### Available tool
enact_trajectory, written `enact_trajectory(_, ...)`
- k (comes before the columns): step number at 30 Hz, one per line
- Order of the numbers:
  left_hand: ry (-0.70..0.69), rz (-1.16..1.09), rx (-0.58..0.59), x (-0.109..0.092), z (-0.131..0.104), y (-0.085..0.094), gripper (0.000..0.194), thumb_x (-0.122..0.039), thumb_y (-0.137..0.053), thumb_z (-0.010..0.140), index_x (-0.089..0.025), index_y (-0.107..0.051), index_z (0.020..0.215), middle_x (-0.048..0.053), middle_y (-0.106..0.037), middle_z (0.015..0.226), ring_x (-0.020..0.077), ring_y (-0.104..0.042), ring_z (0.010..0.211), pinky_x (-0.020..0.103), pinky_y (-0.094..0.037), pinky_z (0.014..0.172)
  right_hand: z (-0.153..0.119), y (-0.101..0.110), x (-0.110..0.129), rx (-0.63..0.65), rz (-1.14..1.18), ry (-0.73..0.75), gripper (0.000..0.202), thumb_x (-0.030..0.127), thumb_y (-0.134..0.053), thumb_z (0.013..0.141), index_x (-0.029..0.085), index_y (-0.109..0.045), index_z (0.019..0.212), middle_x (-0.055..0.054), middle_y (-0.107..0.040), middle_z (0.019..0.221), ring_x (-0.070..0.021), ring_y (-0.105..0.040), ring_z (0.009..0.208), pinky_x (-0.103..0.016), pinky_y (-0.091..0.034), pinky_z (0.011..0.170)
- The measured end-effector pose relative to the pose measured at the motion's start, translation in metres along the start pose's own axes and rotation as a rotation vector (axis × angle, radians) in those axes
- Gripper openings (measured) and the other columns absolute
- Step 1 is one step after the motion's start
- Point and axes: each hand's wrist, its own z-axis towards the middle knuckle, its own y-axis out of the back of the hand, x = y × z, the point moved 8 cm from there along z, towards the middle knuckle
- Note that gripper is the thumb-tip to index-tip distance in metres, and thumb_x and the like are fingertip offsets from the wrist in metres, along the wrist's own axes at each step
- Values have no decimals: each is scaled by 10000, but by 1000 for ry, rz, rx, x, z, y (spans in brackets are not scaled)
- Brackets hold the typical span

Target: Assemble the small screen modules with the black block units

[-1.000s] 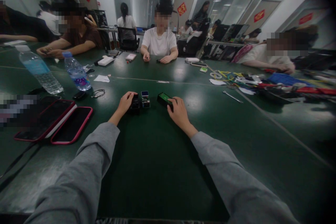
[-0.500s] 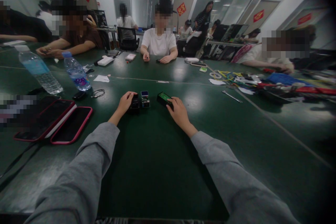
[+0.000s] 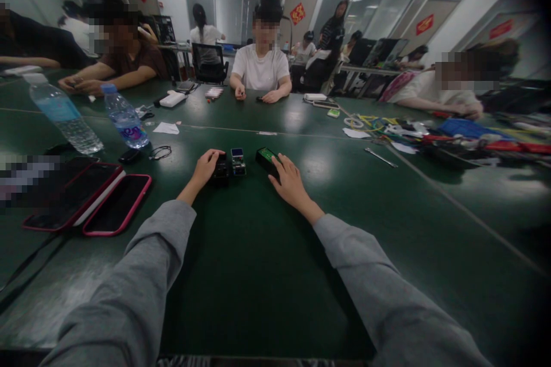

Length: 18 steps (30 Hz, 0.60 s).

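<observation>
On the green table (image 3: 258,275), my left hand (image 3: 205,168) rests against a small black object (image 3: 221,171), fingers over its left side and top. Just right of that object stands a small device (image 3: 237,161) with a dark screen and a circuit board, touched by neither hand. My right hand (image 3: 289,179) lies with its fingers spread at the right end of a black case holding a green circuit board (image 3: 267,156). Its fingers cover part of the case and are not wrapped round it.
Two water bottles (image 3: 124,117), a pink-edged phone case (image 3: 118,206) and a coiled wire (image 3: 160,152) are on the left. A wrench (image 3: 380,157) and a pile of cables and tools (image 3: 465,140) lie right. Across the table sits a person (image 3: 261,69).
My right hand has loosened, its fingers now straighter and more spread over the case. The case has shifted slightly left and away. My left hand has hardly moved.
</observation>
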Motion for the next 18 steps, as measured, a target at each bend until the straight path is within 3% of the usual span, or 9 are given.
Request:
enact_trajectory(3,-1,-4,0,0,0,0,337,-401,-416,927,-217,-686,1012,41,-685,1068,207,-609,1015,366,-451,951,-2,9,16,-15,2,46,589,314,-406,969,218,-226,1521,-90,-236,1579,-264,-184,1466,-515,-238,1162)
enact_trajectory(6,6,-13,-3,0,0,0,334,-403,-419,926,-216,-684,1004,42,-685,1052,207,-612,1007,366,-455,946,-6,16,47,-2,28,130,596,311,-398,981,224,-185,1532,-61,-193,1599,-218,-143,1480,-465,-206,1188)
enact_trajectory(11,-6,-16,-9,-4,-2,1,329,-406,-423,925,-220,-683,1000,40,-690,1058,205,-616,1007,369,-449,960,-14,7,96,151,115,320,632,373,-429,983,244,-152,1537,-43,-154,1610,-210,-119,1485,-466,-187,1198)
enact_trajectory(14,-12,-14,-15,-5,-2,1,328,-403,-423,922,-220,-684,998,40,-691,1055,204,-616,999,365,-450,956,-17,-2,101,249,197,350,613,407,-417,990,255,-168,1530,-56,-168,1607,-222,-231,1457,-469,-268,1166)
enact_trajectory(18,-13,-3,-14,-3,-1,1,328,-403,-426,918,-220,-685,999,39,-690,1034,203,-616,982,361,-457,940,-15,-2,96,253,253,318,585,402,-427,987,251,-213,1510,-84,-199,1596,-249,-324,1413,-478,-363,1102)
